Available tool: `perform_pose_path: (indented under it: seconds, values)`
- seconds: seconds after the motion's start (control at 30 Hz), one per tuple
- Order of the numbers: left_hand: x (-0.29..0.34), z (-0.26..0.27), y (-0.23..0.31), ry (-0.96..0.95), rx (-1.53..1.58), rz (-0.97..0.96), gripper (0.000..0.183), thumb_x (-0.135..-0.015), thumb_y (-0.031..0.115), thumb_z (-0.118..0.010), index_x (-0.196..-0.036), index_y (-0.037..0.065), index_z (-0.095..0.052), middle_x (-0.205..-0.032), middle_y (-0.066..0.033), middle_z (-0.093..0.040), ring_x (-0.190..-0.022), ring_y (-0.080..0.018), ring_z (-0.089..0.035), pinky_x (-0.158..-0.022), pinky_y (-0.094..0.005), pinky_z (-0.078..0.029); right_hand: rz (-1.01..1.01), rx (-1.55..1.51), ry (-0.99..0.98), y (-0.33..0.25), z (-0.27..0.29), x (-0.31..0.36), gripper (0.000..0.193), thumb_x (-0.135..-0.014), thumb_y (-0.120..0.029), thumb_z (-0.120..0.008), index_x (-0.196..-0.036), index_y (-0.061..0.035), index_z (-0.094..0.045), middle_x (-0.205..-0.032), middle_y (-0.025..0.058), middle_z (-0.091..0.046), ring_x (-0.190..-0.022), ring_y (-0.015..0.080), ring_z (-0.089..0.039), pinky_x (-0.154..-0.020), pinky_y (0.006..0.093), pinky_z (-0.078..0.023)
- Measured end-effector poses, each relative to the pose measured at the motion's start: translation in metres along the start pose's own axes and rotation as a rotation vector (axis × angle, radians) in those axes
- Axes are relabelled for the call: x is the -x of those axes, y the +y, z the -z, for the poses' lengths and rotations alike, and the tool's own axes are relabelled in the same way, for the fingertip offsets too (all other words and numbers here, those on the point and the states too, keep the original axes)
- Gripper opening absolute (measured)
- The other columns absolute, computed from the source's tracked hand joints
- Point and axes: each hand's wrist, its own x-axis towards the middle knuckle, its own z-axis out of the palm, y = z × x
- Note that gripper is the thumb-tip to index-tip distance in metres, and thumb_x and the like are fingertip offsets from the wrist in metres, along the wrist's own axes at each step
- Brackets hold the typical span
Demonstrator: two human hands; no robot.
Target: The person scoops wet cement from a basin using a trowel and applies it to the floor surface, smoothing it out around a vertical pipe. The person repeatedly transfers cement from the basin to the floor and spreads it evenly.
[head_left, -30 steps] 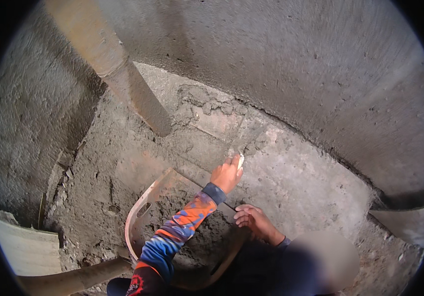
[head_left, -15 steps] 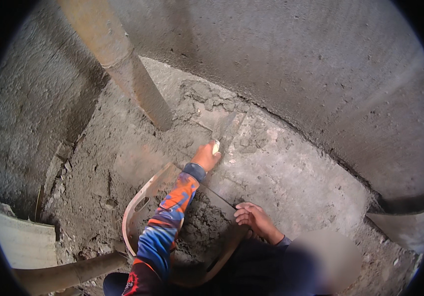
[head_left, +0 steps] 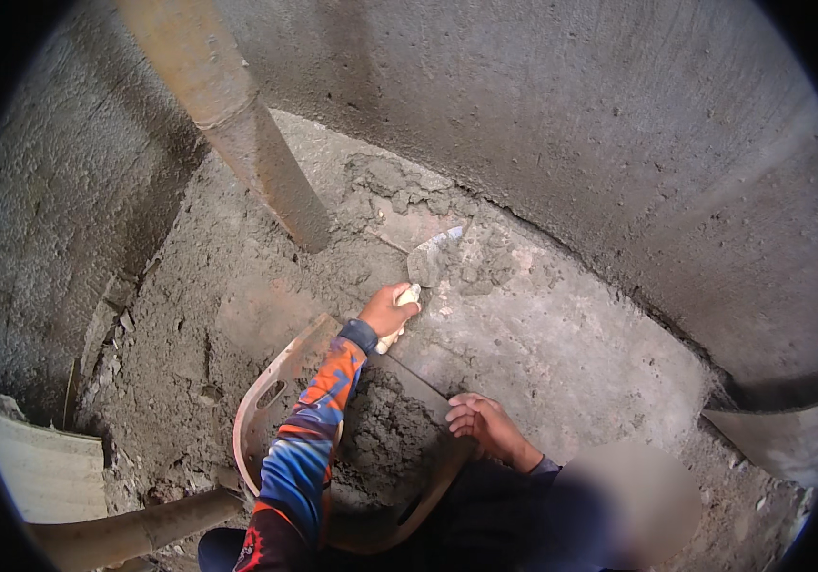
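Note:
My left hand (head_left: 390, 313), in an orange and blue patterned sleeve, is closed around the pale handle of a trowel. The trowel's curved grey blade (head_left: 431, 255) reaches forward onto wet mortar (head_left: 478, 264) spread over the floor. Beneath my left forearm sits a shallow pan (head_left: 249, 431) with a slotted handhold and a straight front edge, holding a heap of mortar (head_left: 390, 434). My right hand (head_left: 493, 426) is by the right corner of that front edge, fingers loosely curled and slightly apart; I see nothing held in it.
A thick tan pole (head_left: 271, 167) stands on the floor ahead and to the left. Rough grey walls (head_left: 561, 124) close in the far side and the left. Another pole (head_left: 142, 529) lies at lower left. A curved pale panel (head_left: 795, 443) is at the right, and a blurred round shape at lower right.
My left hand has drawn slightly back and turned, so more of the trowel's handle and blade shows. The right hand has barely shifted.

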Motion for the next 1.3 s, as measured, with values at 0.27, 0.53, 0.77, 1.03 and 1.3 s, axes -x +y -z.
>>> perform_pose_path:
  seconds: [0.27,0.53,0.77,1.03,1.3]
  values:
    - [0.007,-0.022,-0.015,0.153,-0.229,-0.185,0.056,-0.083,0.019,-0.063,-0.128,-0.008,-0.044,-0.074,-0.0122,-0.062,-0.053,-0.0198,-0.06,-0.049,-0.0337,-0.048,0.011,0.0,0.006,0.009,-0.003,-0.005,0.027,-0.096,-0.022,-0.043,-0.111,-0.0037,-0.055,-0.093,0.0081,-0.063,-0.082,0.0158,-0.061,-0.075,0.0283,-0.05]
    - [0.055,-0.098,0.004,0.468,-0.185,-0.305,0.044,-0.084,0.021,-0.058,-0.118,-0.004,-0.049,-0.086,-0.0238,-0.062,-0.082,-0.038,-0.062,-0.072,-0.0427,-0.05,0.097,0.197,0.086,-0.005,-0.005,-0.008,0.029,-0.097,-0.028,-0.044,-0.11,-0.0047,-0.055,-0.093,0.0053,-0.062,-0.082,0.0134,-0.06,-0.076,0.0281,-0.049]
    - [0.092,-0.163,-0.019,0.485,0.427,-0.156,0.049,-0.09,0.016,-0.049,-0.13,-0.003,-0.028,-0.112,-0.0166,-0.047,-0.099,-0.0218,-0.05,-0.086,-0.0338,-0.044,0.149,0.366,0.085,-0.049,-0.018,-0.021,0.05,-0.099,-0.042,-0.04,-0.124,0.0013,-0.046,-0.117,0.0089,-0.054,-0.105,0.0152,-0.051,-0.089,0.028,-0.043]
    - [0.127,-0.199,-0.043,0.363,0.185,-0.295,0.065,-0.089,0.015,-0.051,-0.138,-0.01,-0.017,-0.138,-0.0294,-0.031,-0.128,-0.0351,-0.036,-0.104,-0.0375,-0.032,0.027,0.808,0.149,-0.044,-0.02,-0.022,0.055,-0.091,-0.038,-0.053,-0.124,0.0064,-0.047,-0.115,0.0193,-0.058,-0.108,0.027,-0.055,-0.092,0.0353,-0.043]
    - [0.156,-0.082,0.06,0.134,-0.174,-0.299,0.044,-0.083,0.025,-0.064,-0.114,-0.003,-0.054,-0.098,-0.0212,-0.064,-0.09,-0.0299,-0.064,-0.076,-0.0355,-0.05,0.182,1.611,0.137,-0.109,0.042,-0.045,0.055,-0.091,-0.047,-0.047,-0.111,0.0038,-0.057,-0.102,0.0283,-0.062,-0.098,0.0431,-0.059,-0.086,0.0462,-0.046]
